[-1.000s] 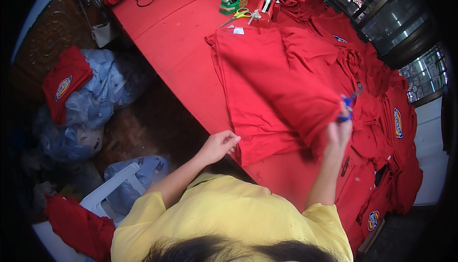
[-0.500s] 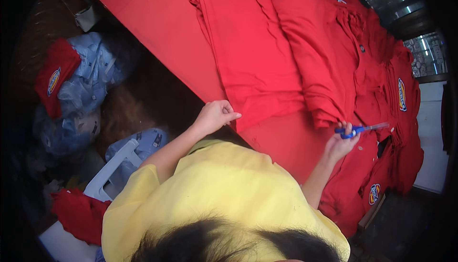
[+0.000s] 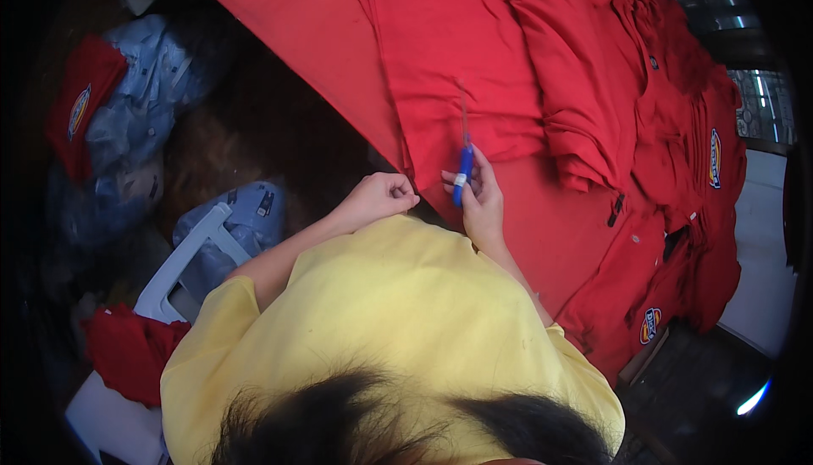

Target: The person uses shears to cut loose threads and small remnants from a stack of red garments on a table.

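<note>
My left hand (image 3: 378,198) is closed at the near edge of the red tabletop, thumb and fingers pressed together beside the low corner of a folded red garment (image 3: 457,58). What sits between those fingers, if anything, is hidden. My right hand (image 3: 483,207) grips scissors (image 3: 463,179) by their blue handles. Their thin metal blades point away from me over the garment's near edge, and they look closed.
More red garments (image 3: 584,75) with sewn patches lie heaped along the right. A small black object (image 3: 616,211) rests on the red tabletop (image 3: 508,211). To the left are clear plastic bags (image 3: 140,118) and a pale plastic chair (image 3: 182,262) with red cloth (image 3: 131,351).
My right hand has swung left with the scissors, from the right-hand garments to near my left hand. The left hand has drawn slightly closer to me. The view has shifted.
</note>
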Available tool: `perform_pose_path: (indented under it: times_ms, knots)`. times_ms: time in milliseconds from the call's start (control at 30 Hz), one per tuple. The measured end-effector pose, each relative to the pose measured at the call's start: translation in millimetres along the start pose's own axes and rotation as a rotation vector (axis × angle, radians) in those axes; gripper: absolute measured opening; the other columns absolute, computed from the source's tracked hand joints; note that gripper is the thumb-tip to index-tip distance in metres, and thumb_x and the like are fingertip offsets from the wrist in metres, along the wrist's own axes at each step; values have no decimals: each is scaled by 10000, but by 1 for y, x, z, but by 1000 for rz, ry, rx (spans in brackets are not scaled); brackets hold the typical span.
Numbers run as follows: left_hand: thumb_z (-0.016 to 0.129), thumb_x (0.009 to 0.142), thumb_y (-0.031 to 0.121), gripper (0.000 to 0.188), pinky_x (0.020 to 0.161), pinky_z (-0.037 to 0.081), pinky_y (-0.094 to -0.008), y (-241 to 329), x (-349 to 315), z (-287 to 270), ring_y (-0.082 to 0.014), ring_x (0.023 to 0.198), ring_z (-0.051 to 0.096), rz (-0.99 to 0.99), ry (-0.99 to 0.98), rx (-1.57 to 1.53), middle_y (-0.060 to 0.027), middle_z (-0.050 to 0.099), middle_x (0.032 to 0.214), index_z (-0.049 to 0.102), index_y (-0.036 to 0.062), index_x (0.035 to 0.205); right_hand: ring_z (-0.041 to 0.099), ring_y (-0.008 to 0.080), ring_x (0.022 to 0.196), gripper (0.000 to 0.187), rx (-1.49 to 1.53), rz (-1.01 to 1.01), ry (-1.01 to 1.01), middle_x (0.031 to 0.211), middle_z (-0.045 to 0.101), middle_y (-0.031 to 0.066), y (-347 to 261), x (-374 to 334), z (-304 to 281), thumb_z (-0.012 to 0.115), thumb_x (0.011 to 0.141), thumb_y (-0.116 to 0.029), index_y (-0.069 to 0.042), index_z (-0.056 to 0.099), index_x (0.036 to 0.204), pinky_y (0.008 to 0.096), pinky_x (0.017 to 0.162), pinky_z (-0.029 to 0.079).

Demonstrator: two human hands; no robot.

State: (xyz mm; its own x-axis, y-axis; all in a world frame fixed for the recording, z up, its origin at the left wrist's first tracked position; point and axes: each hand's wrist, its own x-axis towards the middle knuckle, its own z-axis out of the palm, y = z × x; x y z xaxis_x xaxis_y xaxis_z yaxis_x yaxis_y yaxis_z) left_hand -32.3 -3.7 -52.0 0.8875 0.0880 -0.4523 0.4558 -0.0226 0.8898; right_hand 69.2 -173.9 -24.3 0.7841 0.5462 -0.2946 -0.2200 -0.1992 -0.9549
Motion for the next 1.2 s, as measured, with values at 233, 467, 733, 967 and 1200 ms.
perform_pose_path:
  times_ms: [233,467,733,967,1200]
  knots:
    - [682,790,266,254,577,484,-300,19,5,-3,-170,624,635,190,242,465,-88,617,628,632,19,765,623,216,991,595,-304,-207,-81,1146,516,138,-13,-8,0,467,833,118,-24,318,1391,305,835,511]
    - [617,782,108,115,524,391,-243,8,-2,-6,-71,569,507,-143,-234,-360,0,542,610,558,65,693,534,340,934,696,-899,-611,-485,1017,479,168,-41,-5,9,564,701,127,-65,410,1353,380,781,457]
    - [636,873,261,240,574,447,-224,11,-2,-18,-67,627,541,32,-81,-178,-11,602,711,647,22,879,576,129,885,518,14,-147,-299,1057,564,38,-57,28,-4,604,844,-36,-23,421,1328,302,739,525]
    - [595,864,162,172,636,504,-317,30,10,-41,-205,673,643,302,452,304,-110,633,770,608,-8,885,591,186,930,266,976,-453,443,1085,590,120,-98,79,-191,538,909,-37,21,517,1168,301,865,494]
    - [617,840,316,318,675,484,-426,55,18,-33,-334,768,616,181,325,652,-158,630,813,585,4,785,572,287,987,262,915,-521,859,1064,564,179,-10,6,-272,566,878,0,43,475,1120,420,931,481]
